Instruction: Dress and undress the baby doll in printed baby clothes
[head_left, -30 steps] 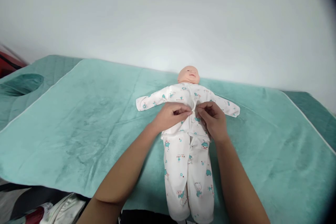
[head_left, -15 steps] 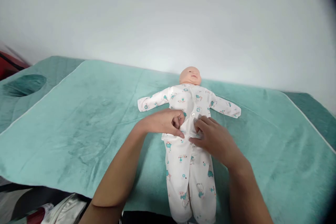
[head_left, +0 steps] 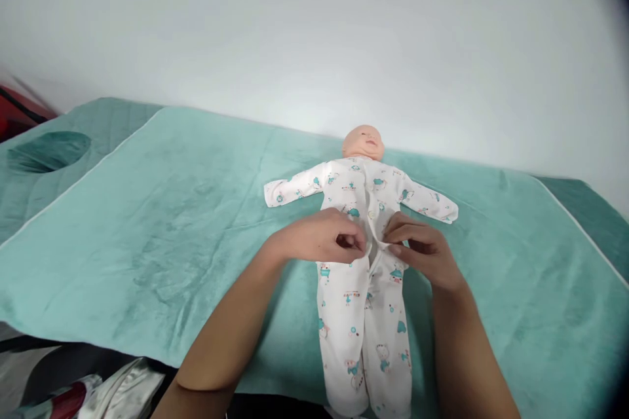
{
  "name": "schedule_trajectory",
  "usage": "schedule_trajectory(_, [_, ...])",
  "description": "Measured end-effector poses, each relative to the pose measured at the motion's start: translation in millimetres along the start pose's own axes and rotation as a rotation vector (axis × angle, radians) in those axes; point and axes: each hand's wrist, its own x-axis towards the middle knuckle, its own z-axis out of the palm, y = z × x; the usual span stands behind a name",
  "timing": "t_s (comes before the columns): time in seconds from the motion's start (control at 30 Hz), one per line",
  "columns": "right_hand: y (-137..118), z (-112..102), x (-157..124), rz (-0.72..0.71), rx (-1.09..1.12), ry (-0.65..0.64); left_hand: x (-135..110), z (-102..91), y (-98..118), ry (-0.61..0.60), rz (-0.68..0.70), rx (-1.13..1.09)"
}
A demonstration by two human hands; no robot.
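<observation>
A baby doll (head_left: 362, 142) lies on its back, arms spread, in a white printed two-piece outfit. Its white baby shirt (head_left: 344, 177) has a front opening that gapes at the belly. My left hand (head_left: 334, 237) pinches one front edge of the shirt between thumb and fingers. Opposite it, my right hand (head_left: 417, 245) pinches the other front edge, pulled a little to the right. The printed pants (head_left: 344, 334) cover the legs below my hands. Fingers hide part of the shirt's lower hem.
A green towel-like cover (head_left: 171, 222) is spread under the doll, over a bed with a face hole (head_left: 49, 150) at the left. A white wall (head_left: 295, 39) stands behind. Crumpled silvery fabric (head_left: 120, 389) lies at the lower left.
My hands have moved apart with the shirt's edges, and the front now gapes at the belly. The button visible earlier at the chest no longer shows plainly. The view has shifted slightly.
</observation>
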Motion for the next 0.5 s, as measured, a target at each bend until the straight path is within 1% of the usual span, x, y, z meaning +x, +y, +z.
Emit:
schedule_trajectory(0.07, [0.2, -3.7, -0.9, -0.062, 0.055, -0.029, -0.9, -2.6, -1.2, -0.123, 0.04, -0.145])
schedule_trajectory(0.13, [0.9, -6.8, -3.4, -0.097, 0.108, -0.094, -2.3, -4.9, -4.9, -0.268, 0.055, -0.265])
schedule_trajectory(0.17, [1.6, -7.4, -4.9, -0.102, 0.14, -0.113, -3.2, -5.9, -7.6, -0.304, 0.055, -0.323])
schedule_trajectory(0.2, [2.6, -7.1, -6.1, -0.105, 0.178, -0.102, -4.2, -6.8, -10.6, -0.289, 0.051, -0.381])
schedule_trajectory(0.23, [3.8, -6.0, -6.9, -0.106, 0.215, -0.051, -5.2, -7.8, -13.6, -0.218, 0.041, -0.436])
schedule_trajectory(0.3, [6.4, -2.1, -6.1, -0.101, 0.237, 0.142, -6.6, -9.9, -18.8, -0.006, -0.013, -0.482])
schedule_trajectory(0.33, [7.7, 0.2, -4.6, -0.087, 0.191, 0.245, -7.0, -11.1, -20.6, 0.075, -0.056, -0.465])
schedule_trajectory(0.37, [8.7, 2.2, -2.6, -0.061, 0.1, 0.324, -7.3, -12.6, -21.8, 0.113, -0.107, -0.433])
schedule_trajectory(0.4, [9.6, 3.6, -0.5, -0.022, -0.018, 0.369, -7.8, -14.3, -22.7, 0.107, -0.16, -0.396])
schedule_trajectory(0.43, [10.1, 4.3, 1.3, 0.024, -0.136, 0.387, -8.4, -16.2, -23.5, 0.073, -0.21, -0.362])
schedule_trajectory(0.5, [10.5, 3.3, 2.8, 0.129, -0.282, 0.355, -10.4, -20.5, -25.6, -0.001, -0.285, -0.335])
